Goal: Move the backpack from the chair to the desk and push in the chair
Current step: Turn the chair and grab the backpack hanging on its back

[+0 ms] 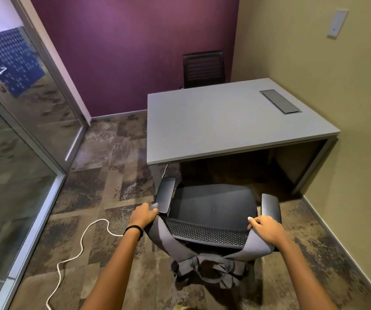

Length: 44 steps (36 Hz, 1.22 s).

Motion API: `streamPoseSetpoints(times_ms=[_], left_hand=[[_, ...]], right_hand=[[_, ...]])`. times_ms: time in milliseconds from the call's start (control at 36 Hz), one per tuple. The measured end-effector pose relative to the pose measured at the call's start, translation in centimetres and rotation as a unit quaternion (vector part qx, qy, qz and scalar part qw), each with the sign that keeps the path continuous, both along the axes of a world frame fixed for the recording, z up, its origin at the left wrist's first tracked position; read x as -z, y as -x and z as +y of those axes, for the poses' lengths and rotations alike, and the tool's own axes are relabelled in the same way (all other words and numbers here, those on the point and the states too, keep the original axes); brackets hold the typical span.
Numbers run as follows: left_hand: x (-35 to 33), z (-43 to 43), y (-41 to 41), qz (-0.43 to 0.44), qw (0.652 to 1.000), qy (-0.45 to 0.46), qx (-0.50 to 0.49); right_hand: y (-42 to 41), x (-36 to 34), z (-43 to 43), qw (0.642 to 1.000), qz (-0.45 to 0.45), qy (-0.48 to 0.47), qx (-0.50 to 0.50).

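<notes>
A grey backpack point(204, 268) hangs behind the backrest of a black office chair point(211, 203), its two straps looped over the backrest's top corners. My left hand point(143, 214) grips the left strap at the backrest's left corner. My right hand point(265, 227) grips the right strap at the right corner. The chair stands in front of the grey desk point(224, 121), its seat facing the desk and outside the desk's front edge. The bag's lower part is hidden below the backrest.
A white cable point(79, 245) snakes over the carpet left of the chair. A second black chair point(203, 69) stands behind the desk at the purple wall. A cable hatch point(279, 101) sits in the desk top. Glass partition and door at left; beige wall at right.
</notes>
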<state>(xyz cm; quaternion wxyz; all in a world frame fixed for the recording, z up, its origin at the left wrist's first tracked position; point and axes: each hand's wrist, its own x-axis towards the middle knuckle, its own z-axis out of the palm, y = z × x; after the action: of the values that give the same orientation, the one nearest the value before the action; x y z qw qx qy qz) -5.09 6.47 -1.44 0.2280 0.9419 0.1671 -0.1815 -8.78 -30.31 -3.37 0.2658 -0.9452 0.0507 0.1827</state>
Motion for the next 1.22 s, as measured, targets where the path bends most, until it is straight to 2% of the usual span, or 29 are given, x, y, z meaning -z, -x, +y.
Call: streamPoseSetpoints(times_ms=[333, 417, 556, 750, 1222], left_hand=[[0.7, 0.5, 2.4, -0.06, 0.995, 0.064, -0.05], [1.1, 0.9, 2.8, -0.068, 0.992, 0.086, -0.064], [1.2, 0.7, 3.3, -0.09, 0.984, 0.116, -0.098], [1.5, 1.0, 4.1, -0.139, 0.971, 0.156, -0.119], [2.5, 2.8, 5.5, -0.178, 0.952, 0.214, -0.127]], right_hand=[[1.1, 0.8, 0.6, 0.997, -0.034, 0.034, 0.06], [1.7, 0.5, 1.0, 0.995, -0.048, 0.067, 0.049], [3.0, 0.4, 2.0, 0.984, -0.122, 0.124, 0.029], [5.9, 1.5, 4.1, 0.971, -0.185, 0.122, 0.094], [7.5, 2.8, 5.9, 0.943, -0.261, 0.158, 0.134]])
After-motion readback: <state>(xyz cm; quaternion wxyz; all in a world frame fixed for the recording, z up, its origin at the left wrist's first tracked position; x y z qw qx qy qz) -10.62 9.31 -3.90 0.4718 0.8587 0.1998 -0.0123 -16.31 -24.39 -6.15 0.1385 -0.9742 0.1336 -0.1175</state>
